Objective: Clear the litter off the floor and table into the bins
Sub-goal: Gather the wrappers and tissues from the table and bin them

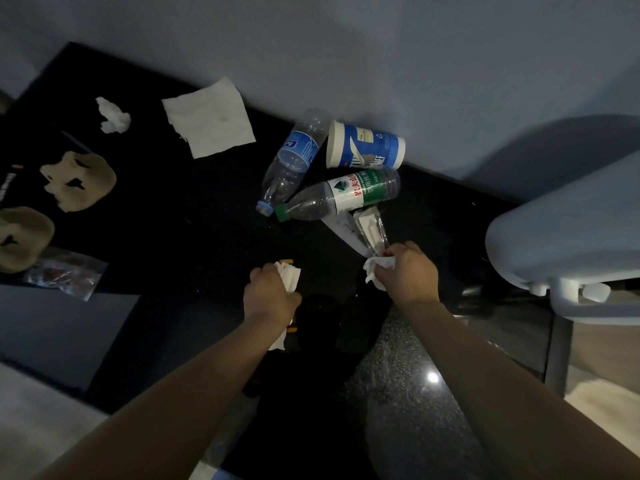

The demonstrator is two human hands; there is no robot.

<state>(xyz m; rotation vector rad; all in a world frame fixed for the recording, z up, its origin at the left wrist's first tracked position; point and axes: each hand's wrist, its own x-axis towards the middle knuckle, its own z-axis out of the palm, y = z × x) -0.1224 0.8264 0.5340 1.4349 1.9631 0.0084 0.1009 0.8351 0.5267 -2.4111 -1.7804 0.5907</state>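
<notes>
In the head view, the left hand (272, 292) hangs over the front part of the black desk (194, 216), its fingers curled tight round a wad of folded white paper (290, 277); an orange edge shows at the top of the wad. The right hand (407, 271) is a little farther in, its fingers closed on a balled tissue (377, 268) and also pinching the near end of a clear plastic wrapper (369, 230), which lies on the desk with something white inside. The wrapper's far end reaches the side of a green-label water bottle (341, 195), which lies flat with its green cap pointing left. A blue-label water bottle (294, 164) lies beside it, the two necks almost touching, and a blue-and-white tub (365, 145) lies on its side against the wall at the desk's back edge, touching the blue-label bottle's base. Left of these, near the back edge, a flat white napkin (207, 117) is spread out, with a crumpled tissue (112, 116) beyond it. Two brown pulp cup carriers (79, 180) sit toward the left edge, and a clear plastic bag (65, 275) with red contents lies at the front edge. A pale chair (568, 230) stands at the right.
</notes>
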